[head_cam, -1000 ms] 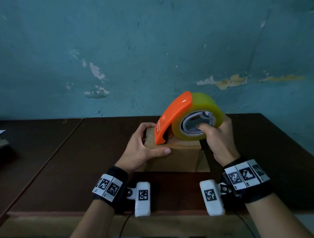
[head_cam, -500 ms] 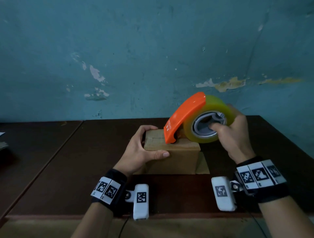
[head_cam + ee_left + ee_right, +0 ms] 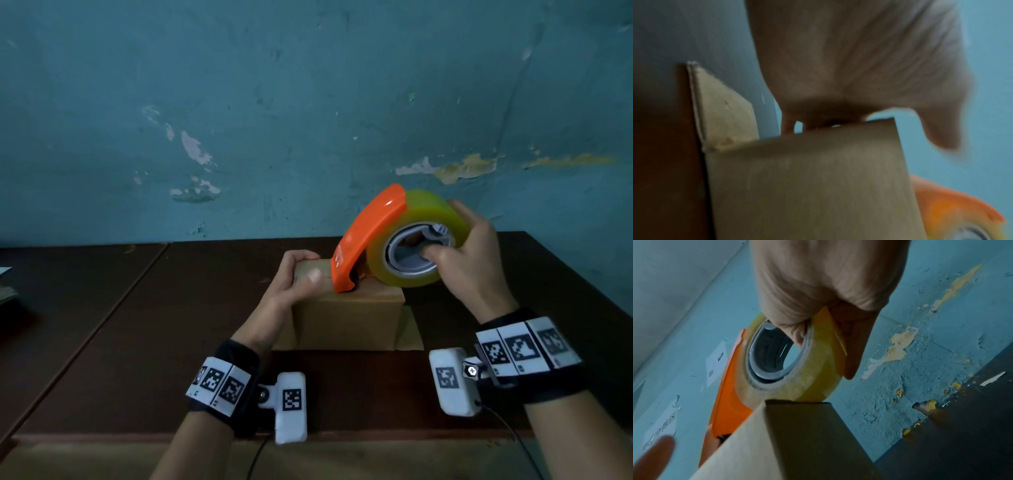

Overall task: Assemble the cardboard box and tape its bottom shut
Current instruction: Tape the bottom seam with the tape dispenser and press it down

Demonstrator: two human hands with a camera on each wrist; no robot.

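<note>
— Where is the left hand (image 3: 297, 278)?
— Forearm reaching forward, fingers curled over the box's (image 3: 346, 318) top left corner, thumb lying flat on top

— And the right hand (image 3: 469, 260)?
— Raised higher, thumb hooked inside the tape roll's (image 3: 416, 240) core, fingers wrapped round its outer rim, wrist bent

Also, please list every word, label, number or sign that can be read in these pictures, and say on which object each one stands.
No text can be read.
Orange tape dispenser: small white print near its lower end, too small to read.
Wrist bands and white wrist cameras: square black-and-white code markers, no words.
Paper sheets on the wall, right wrist view: an arrow mark and a small code; any writing is blurred.
Cardboard box: no print visible.
</note>
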